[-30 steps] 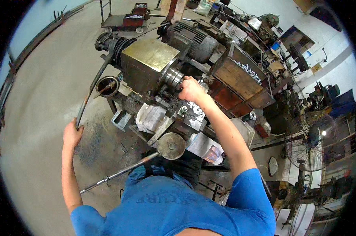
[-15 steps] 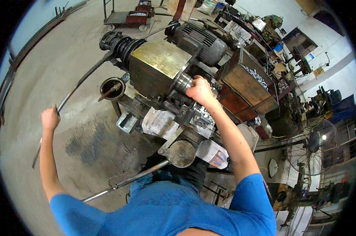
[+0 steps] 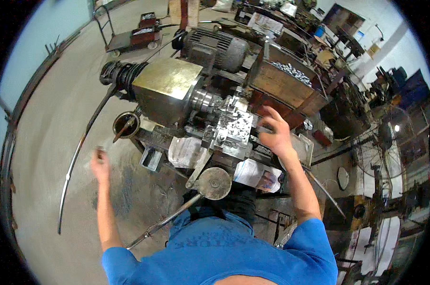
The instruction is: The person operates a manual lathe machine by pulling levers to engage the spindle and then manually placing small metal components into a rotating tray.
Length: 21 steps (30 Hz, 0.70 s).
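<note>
Right hand [image 3: 275,132] – loosely curled, fingers apart, beside chip-strewn silver metal slide [image 3: 236,126] | slide faces round steel spindle [image 3: 203,100], presumably for alignment | left hand [image 3: 100,166] blurred, can't tell its grip – clear of long dark metal lever [image 3: 81,144]

- Left grip [image 3: 100,166]: motion-blurred; whether the dark patch at its fingertips is a held thing cannot be told.
- Right grip [image 3: 276,135]: blurred; anything inside the curled fingers is unclear.
- Lever rod [image 3: 175,212]: lower end hidden behind the blue shirt [image 3: 234,259], itself cut off below.
- Metal parts [image 3: 291,71] in the wooden bin [image 3: 278,84]: too small to tell singly.
</note>
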Motion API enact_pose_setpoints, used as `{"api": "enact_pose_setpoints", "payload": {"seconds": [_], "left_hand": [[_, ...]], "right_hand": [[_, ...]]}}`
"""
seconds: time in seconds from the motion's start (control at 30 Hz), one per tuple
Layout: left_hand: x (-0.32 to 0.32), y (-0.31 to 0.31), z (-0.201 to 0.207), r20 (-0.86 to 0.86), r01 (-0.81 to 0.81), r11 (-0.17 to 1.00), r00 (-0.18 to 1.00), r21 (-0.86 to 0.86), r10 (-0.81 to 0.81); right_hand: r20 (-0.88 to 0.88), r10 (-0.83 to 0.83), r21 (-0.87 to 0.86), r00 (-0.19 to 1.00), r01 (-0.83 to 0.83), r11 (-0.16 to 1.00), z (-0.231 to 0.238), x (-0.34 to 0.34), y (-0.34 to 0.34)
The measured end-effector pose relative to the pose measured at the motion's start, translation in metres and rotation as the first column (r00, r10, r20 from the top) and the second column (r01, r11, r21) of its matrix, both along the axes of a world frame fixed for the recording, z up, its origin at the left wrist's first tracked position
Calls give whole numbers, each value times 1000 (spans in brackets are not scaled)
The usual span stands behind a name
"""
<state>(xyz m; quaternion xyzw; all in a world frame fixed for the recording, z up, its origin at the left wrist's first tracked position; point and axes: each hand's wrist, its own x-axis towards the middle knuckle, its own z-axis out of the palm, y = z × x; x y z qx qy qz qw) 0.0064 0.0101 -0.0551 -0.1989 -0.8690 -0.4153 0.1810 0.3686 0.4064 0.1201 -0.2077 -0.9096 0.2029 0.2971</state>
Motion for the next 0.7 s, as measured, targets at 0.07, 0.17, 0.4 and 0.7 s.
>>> {"api": "enact_pose_setpoints", "payload": {"seconds": [0.07, 0.17, 0.4, 0.7], "left_hand": [[0, 36, -71, 458, 224, 966, 878, -127, -144], [5, 75, -170, 554, 498, 729, 809, -470, -195], [-20, 112, -98, 330, 375, -3, 813, -927, -479], [26, 59, -62, 440, 580, 382, 806, -719, -396]], "right_hand": [[67, -124, -33, 990, 126, 991, -7, 50, 12], [205, -295, -21, 933, 306, 952, -22, 119, 23], [300, -631, -17, 716, 665, 746, -76, 265, 36], [535, -842, 493, 67, 785, 376, -172, 454, 75]]}}
